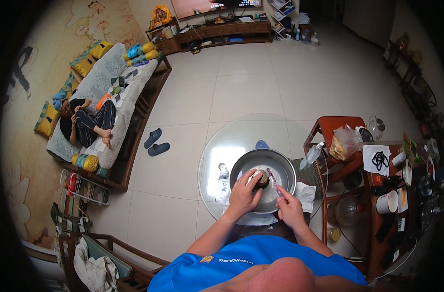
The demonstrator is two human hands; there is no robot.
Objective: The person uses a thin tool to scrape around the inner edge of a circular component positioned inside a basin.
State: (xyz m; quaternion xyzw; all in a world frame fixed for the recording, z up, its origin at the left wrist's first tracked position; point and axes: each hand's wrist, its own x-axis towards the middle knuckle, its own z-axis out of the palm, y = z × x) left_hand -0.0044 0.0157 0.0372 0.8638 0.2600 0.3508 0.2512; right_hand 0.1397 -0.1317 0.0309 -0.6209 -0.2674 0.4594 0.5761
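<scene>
My left hand (244,194) grips a round dark object (262,181) with a pale part, holding it inside a wide metal basin (288,167). My right hand (287,207) is closed on the handle of a slim brush-like tool (273,178), whose upper end is beside the round object; whether they touch I cannot tell. The basin stands over a round glass tabletop (213,141). A white bottle (222,180) is left of the basin, and crumpled white cloth or paper (305,197) lies to its right.
A person (88,121) reclines on the sofa (100,61) at left, near blue slippers (156,148). At right are a red chair (326,126) with a plastic bag (346,141), a standing spray bottle (312,155) and a crowded wooden side table (373,214). A wooden chair (105,255) is lower left.
</scene>
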